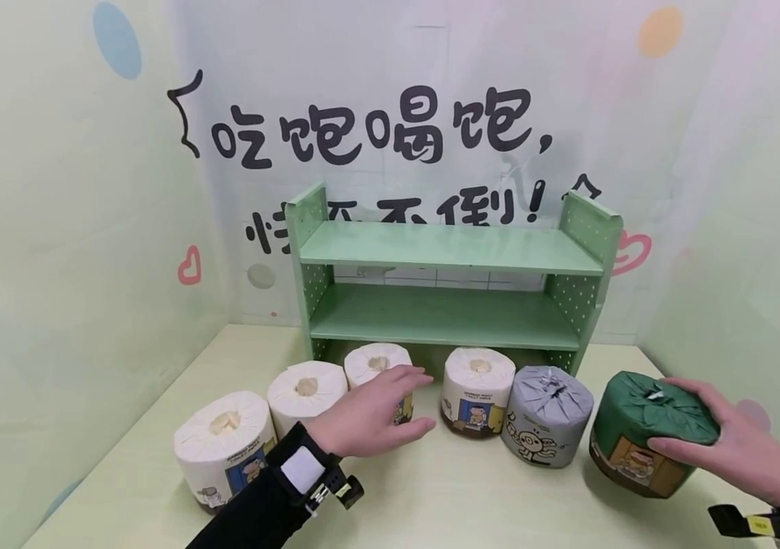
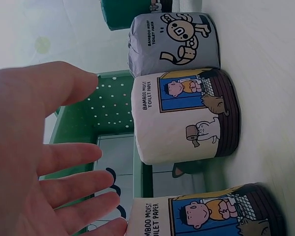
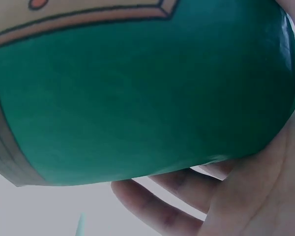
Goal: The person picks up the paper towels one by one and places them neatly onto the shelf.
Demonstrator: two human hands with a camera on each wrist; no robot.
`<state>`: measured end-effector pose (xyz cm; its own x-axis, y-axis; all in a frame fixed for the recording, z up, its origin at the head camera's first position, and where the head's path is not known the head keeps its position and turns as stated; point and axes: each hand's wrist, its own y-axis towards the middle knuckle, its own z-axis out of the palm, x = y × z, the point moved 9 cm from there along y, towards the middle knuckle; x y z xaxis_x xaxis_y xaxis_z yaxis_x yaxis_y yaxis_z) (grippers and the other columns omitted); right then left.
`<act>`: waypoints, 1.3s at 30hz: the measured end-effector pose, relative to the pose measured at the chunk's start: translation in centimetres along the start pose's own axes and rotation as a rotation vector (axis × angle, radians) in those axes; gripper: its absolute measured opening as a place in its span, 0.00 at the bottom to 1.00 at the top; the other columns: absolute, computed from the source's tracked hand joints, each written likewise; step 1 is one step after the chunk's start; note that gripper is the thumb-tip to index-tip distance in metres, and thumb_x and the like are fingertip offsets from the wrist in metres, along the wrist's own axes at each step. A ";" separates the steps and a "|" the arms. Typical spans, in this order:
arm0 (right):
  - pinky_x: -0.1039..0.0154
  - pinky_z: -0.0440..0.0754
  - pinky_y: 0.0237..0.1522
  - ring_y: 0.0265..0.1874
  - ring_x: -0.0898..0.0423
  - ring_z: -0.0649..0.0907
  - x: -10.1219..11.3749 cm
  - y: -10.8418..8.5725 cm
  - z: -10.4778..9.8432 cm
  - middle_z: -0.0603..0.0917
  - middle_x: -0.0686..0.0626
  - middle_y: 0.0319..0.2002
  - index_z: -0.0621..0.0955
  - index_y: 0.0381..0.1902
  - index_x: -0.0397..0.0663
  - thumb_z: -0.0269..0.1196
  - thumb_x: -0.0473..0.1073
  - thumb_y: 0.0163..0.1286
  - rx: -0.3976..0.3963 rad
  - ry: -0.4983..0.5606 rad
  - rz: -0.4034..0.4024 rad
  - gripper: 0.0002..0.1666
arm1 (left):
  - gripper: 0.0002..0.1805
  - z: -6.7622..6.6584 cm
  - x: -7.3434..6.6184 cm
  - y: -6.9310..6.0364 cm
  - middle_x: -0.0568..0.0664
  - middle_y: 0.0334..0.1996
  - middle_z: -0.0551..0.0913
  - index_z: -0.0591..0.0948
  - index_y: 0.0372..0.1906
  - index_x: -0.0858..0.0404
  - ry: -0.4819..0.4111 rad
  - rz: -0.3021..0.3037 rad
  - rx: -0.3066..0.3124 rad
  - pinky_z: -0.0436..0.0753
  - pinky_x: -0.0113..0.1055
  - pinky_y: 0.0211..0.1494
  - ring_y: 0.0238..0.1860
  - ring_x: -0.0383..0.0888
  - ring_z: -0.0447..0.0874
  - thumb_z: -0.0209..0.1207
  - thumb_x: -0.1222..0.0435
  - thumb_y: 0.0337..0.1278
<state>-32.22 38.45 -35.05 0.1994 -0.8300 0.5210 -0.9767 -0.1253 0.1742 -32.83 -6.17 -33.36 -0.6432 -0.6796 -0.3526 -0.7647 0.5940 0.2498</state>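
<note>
The right hand grips a green-wrapped paper roll at the right, thumb in front and fingers behind; the roll is slightly tilted. In the right wrist view the green roll fills most of the picture, with fingers along its side. My left hand is spread over the table, holding nothing, in front of a white roll. In the left wrist view, the left hand has its fingers apart beside a white roll and a grey roll.
A green two-tier shelf stands at the back of the table, with no rolls on its boards. Other white rolls stand at the left and centre, a grey roll beside the centre one. Printed sheets form walls around.
</note>
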 end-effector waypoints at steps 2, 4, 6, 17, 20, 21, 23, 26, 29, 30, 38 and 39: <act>0.65 0.81 0.36 0.51 0.40 0.83 0.3 0.1 -0.7 0.78 0.19 0.62 0.61 0.81 0.39 0.78 0.52 0.70 -0.030 -0.024 -0.015 0.54 | 0.36 0.0 0.0 0.0 0.59 0.79 0.74 0.75 0.79 0.63 -0.001 -0.001 0.001 0.79 0.51 0.81 0.79 0.54 0.76 0.65 0.48 0.77; 0.64 0.81 0.35 0.49 0.43 0.83 0.6 0.2 -1.3 0.79 0.19 0.61 0.62 0.80 0.39 0.78 0.52 0.69 -0.047 -0.036 -0.019 0.54 | 0.36 0.0 0.0 0.0 0.59 0.79 0.74 0.75 0.79 0.62 -0.002 0.000 0.001 0.79 0.51 0.81 0.79 0.54 0.76 0.65 0.48 0.77; 0.65 0.80 0.35 0.48 0.45 0.83 0.8 0.4 -1.7 0.79 0.20 0.62 0.62 0.80 0.39 0.78 0.52 0.69 -0.046 -0.032 -0.026 0.54 | 0.36 0.0 0.1 0.0 0.59 0.79 0.74 0.75 0.79 0.62 -0.001 0.002 0.000 0.79 0.51 0.81 0.79 0.54 0.76 0.65 0.48 0.77; 0.65 0.80 0.36 0.47 0.59 0.81 2.7 1.6 -4.1 0.75 0.22 0.66 0.60 0.82 0.41 0.78 0.50 0.69 -0.066 -0.030 -0.070 0.55 | 0.36 0.1 0.0 0.0 0.59 0.79 0.75 0.75 0.79 0.63 0.005 0.014 -0.006 0.79 0.51 0.81 0.78 0.54 0.76 0.65 0.48 0.77; 0.68 0.79 0.35 0.45 0.67 0.78 3.5 2.0 -4.6 0.75 0.23 0.66 0.61 0.82 0.42 0.79 0.49 0.69 -0.080 -0.021 -0.086 0.55 | 0.36 0.0 -0.2 0.0 0.59 0.79 0.75 0.75 0.79 0.63 0.006 0.017 -0.008 0.80 0.51 0.81 0.78 0.54 0.77 0.65 0.48 0.77; 0.68 0.79 0.35 0.46 0.65 0.79 3.8 2.1 -4.7 0.74 0.24 0.67 0.61 0.82 0.42 0.79 0.49 0.69 -0.080 -0.022 -0.089 0.55 | 0.36 -0.1 -0.2 0.0 0.59 0.79 0.75 0.75 0.79 0.63 0.008 0.019 -0.010 0.80 0.51 0.81 0.78 0.54 0.77 0.65 0.48 0.77; 0.63 0.80 0.36 0.49 0.52 0.83 4.6 2.5 -4.8 0.73 0.23 0.67 0.60 0.83 0.42 0.78 0.51 0.70 -0.068 -0.027 -0.088 0.56 | 0.36 -0.1 -0.2 0.0 0.60 0.78 0.75 0.75 0.79 0.63 0.010 0.021 -0.013 0.80 0.51 0.80 0.77 0.54 0.77 0.65 0.48 0.77; 0.58 0.82 0.38 0.53 0.32 0.82 5.6 3.1 -4.8 0.71 0.23 0.68 0.59 0.85 0.42 0.77 0.52 0.71 -0.048 -0.027 -0.091 0.56 | 0.36 -0.1 -0.2 0.0 0.60 0.78 0.75 0.75 0.79 0.63 0.012 0.022 -0.014 0.80 0.51 0.80 0.77 0.54 0.77 0.65 0.48 0.77; 0.55 0.82 0.40 0.56 0.30 0.80 6.5 3.8 -4.7 0.71 0.25 0.69 0.59 0.85 0.45 0.77 0.53 0.71 -0.043 -0.016 -0.107 0.56 | 0.36 0.0 -0.1 0.0 0.59 0.78 0.76 0.75 0.79 0.63 0.011 0.020 -0.010 0.80 0.51 0.80 0.78 0.54 0.77 0.64 0.48 0.78; 0.54 0.82 0.41 0.57 0.31 0.80 6.8 4.0 -4.7 0.71 0.25 0.70 0.59 0.85 0.46 0.76 0.53 0.71 -0.044 -0.011 -0.111 0.56 | 0.36 0.0 -0.1 0.0 0.59 0.78 0.76 0.75 0.79 0.63 0.010 0.020 -0.009 0.80 0.51 0.81 0.78 0.54 0.77 0.64 0.48 0.78; 0.55 0.81 0.49 0.61 0.35 0.78 9.6 6.3 -4.0 0.73 0.31 0.72 0.62 0.85 0.54 0.75 0.54 0.73 -0.030 0.039 -0.142 0.52 | 0.36 0.0 -0.1 0.1 0.59 0.78 0.76 0.75 0.79 0.63 0.011 0.025 -0.012 0.79 0.51 0.81 0.78 0.54 0.76 0.64 0.48 0.78; 0.55 0.80 0.50 0.61 0.36 0.78 9.9 6.6 -3.9 0.74 0.32 0.72 0.62 0.85 0.54 0.75 0.55 0.73 -0.028 0.041 -0.144 0.52 | 0.36 0.0 -0.1 0.1 0.59 0.78 0.76 0.75 0.79 0.63 0.011 0.025 -0.012 0.79 0.51 0.81 0.78 0.54 0.76 0.65 0.48 0.78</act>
<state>-36.41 31.50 -25.47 0.3409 -0.7818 0.5222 -0.9353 -0.2258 0.2724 -32.79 -6.03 -33.28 -0.6623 -0.6694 -0.3365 -0.7489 0.6054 0.2695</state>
